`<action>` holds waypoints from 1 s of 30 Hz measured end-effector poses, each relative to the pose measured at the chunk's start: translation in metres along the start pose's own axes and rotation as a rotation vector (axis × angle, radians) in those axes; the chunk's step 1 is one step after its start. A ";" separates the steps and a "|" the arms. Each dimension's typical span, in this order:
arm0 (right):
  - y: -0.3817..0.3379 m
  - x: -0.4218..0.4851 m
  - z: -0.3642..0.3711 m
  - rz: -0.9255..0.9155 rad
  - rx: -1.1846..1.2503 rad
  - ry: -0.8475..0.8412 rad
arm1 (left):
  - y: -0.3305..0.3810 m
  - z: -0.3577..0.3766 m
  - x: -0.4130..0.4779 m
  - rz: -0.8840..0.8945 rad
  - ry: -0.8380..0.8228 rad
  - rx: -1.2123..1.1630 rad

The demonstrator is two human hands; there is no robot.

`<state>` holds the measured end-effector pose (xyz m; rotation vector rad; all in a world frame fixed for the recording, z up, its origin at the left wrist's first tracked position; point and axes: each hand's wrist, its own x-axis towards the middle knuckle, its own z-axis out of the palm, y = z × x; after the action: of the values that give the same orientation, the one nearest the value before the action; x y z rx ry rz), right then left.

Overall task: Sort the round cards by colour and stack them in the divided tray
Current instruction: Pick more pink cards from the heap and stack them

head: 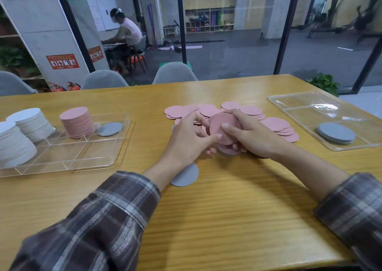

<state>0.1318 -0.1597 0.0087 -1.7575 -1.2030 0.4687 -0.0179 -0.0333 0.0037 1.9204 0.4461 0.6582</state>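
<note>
Right grip is wrapped round a handful of pink cards, fingers curled under and behind the bunch, thumb across the front. Left grip is on the same bunch from the other side, fingers hooked over the far edge and thumb pressed on the front card. So both are pinching one bundle, held tipped up on edge just above the table, looks to me like squaring it up.

Where it needs to go, I reckon: the pink stack in the left tray, well off to the left of the bundle. Left grip is the nearer one, so it's the natural one to carry it over. Round cards, so there's no long axis to worry about; the bundle just has to go from on-edge to flat before it lands on that stack.

Plenty of loose pink cards sit spread right behind the hands, so sorting isn't close to done. One grey card lies on the table, partly under the left wrist. Its home is probably the grey stack in the right tray, though a grey one sits in the left tray too.
</note>
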 end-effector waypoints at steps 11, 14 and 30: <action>0.009 0.005 -0.011 0.013 -0.108 0.243 | -0.017 0.016 0.005 0.325 -0.131 0.459; 0.009 0.007 -0.012 0.030 -0.132 0.249 | -0.016 0.022 0.005 0.314 -0.050 0.506; 0.004 0.002 -0.012 0.072 -0.186 0.225 | -0.005 0.001 0.001 0.184 -0.139 0.487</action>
<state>0.1436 -0.1642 0.0119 -1.9592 -1.0533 0.1977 -0.0170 -0.0312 -0.0005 2.4742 0.3658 0.5611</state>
